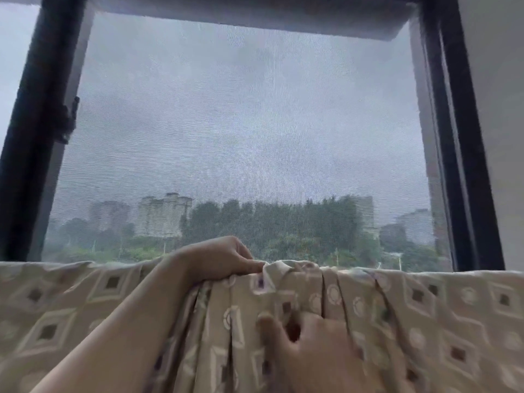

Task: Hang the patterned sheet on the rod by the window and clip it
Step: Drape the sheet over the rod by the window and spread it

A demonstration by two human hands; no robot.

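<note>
left hand (218,258) raised, fingers curled, pinching; right hand (314,344) lower, fingers spread, pressing flat.

The rod is wholly hidden under the patterned sheet (425,302) that crosses the lower frame. The sheet runs off the left, right and bottom edges. The right hand (314,347), low and centre-right, is motion-blurred, its wrist cut by the bottom edge, so its grip cannot be told. The left hand's (215,259) fingertips vanish behind the bunched top fold. Through the mesh screen (241,123), the buildings (163,215) and trees (269,219) are hazy.
</note>
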